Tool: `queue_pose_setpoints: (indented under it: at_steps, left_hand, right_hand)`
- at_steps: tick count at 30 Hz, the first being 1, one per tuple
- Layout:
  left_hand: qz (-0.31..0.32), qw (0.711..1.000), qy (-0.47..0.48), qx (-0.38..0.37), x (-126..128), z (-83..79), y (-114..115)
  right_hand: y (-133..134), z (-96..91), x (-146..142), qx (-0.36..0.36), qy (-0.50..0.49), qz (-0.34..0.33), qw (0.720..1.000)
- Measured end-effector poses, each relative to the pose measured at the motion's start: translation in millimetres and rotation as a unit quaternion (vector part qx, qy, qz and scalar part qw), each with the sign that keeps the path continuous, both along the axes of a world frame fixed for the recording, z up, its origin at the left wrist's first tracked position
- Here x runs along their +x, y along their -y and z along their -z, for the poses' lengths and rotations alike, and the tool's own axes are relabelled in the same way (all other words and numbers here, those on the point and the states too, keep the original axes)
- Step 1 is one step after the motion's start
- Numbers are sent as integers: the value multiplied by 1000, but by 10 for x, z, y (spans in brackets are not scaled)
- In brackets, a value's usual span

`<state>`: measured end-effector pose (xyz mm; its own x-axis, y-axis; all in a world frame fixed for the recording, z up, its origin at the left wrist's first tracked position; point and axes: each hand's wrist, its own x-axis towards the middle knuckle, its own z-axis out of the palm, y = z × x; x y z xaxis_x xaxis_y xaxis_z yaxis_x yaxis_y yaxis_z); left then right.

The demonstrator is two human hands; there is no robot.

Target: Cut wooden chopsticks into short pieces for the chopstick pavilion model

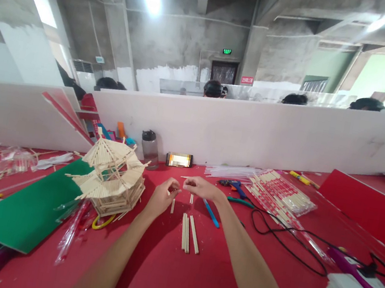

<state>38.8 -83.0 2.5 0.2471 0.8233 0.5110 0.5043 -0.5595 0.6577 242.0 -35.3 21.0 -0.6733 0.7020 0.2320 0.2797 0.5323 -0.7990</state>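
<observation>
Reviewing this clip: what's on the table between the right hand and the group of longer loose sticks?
In the head view, small, short stick pieces lie there on the red tabletop, between the right hand and the longer sticks.

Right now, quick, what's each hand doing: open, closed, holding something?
Left hand: curled as if pinching; can't tell whether it holds anything.
Right hand: curled too; can't tell whether its grip holds anything.

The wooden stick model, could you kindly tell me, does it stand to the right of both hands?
No, the wooden stick model stands to the left of both the left hand and the right hand.
</observation>
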Motion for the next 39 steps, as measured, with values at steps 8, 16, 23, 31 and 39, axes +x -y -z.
queue_pose_setpoints:
  at_steps: [8, 16, 23, 31, 39]
  left_hand:
    - [-52, 993, -50, 89, -16, -2, 23]
    - [-121, 968, -184, 123, -119, -61, -2]
    - [-305, 861, -407, 2, -322, -216, 33]
    - [117, 913, -339, -195, -501, -176, 13]
    - [178, 899, -308, -257, -508, 14, -61]
  right_hand:
    - [24, 78, -171, -124, -72, 40, 989]
    - [22, 73, -275, -187, -113, 89, 972]
    - [-33, 14, -134, -98, -39, 102, 989]
    - [-44, -16, 11, -68, -29, 96, 993]
    - [-81, -16, 123, -65, -20, 94, 993]
